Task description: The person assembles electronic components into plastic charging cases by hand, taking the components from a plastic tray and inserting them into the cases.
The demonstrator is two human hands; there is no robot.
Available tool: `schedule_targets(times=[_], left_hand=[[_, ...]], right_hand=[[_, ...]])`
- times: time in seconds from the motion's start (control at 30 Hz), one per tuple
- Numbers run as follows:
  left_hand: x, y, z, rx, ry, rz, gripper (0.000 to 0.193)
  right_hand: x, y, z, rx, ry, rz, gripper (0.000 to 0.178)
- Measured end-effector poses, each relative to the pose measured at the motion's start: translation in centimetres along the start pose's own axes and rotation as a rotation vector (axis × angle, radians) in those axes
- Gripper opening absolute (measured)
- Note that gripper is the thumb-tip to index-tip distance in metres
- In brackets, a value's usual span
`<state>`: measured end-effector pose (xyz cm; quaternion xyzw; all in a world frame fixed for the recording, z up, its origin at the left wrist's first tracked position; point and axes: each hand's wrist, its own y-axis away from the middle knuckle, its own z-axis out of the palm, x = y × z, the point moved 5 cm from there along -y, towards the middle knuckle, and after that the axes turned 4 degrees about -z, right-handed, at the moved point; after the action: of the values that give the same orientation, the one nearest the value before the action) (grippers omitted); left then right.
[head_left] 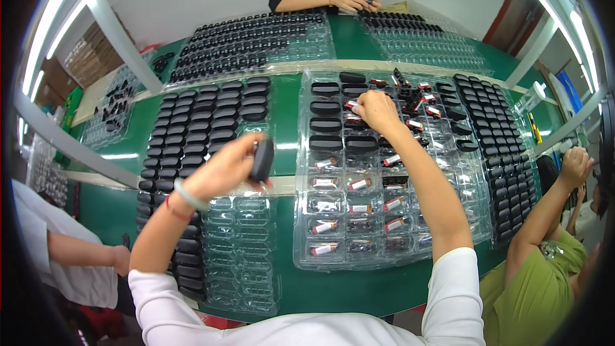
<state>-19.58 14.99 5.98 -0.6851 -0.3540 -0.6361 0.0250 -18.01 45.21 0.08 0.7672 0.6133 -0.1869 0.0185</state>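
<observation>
My left hand, slightly blurred, is closed around a smooth black oval case, raised over the left tray. That clear plastic tray carries rows of similar black cases, with bare pockets at its front right. Over the middle clear tray, my right hand has its fingers pinched at a small red-and-white part. Black cases fill pockets left of that hand. Small red-and-white parts lie in the nearer pockets, and a loose heap of black parts is beyond the hand.
Another tray of black cases stands on the right. Two filled trays lie beyond a pale strip, where a person handles a small part. People sit at my left and right. White frame posts rise beside the green table.
</observation>
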Motion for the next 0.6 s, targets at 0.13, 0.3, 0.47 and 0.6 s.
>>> schedule_targets(times=[0.13,0.3,0.47,0.6], left_hand=[[-3.4,7.4,3.6,-0.163,0.322,-0.175,0.044],[-6.4,12.0,6.4,-0.227,0.698,-0.205,0.052],[-7.7,12.3,8.4,-0.141,0.782,-0.015,0.064],[-8.8,11.3,11.6,-0.173,0.917,-0.003,0.065]], right_hand=[[-2.0,3.4,-5.3,0.319,-0.169,-0.090,0.019],[-5.1,12.6,-7.9,0.006,-1.209,0.176,0.021],[-8.1,22.1,-7.3,-0.240,-1.734,0.358,0.025],[-8.9,27.1,-5.1,-0.151,-1.764,0.443,0.021]])
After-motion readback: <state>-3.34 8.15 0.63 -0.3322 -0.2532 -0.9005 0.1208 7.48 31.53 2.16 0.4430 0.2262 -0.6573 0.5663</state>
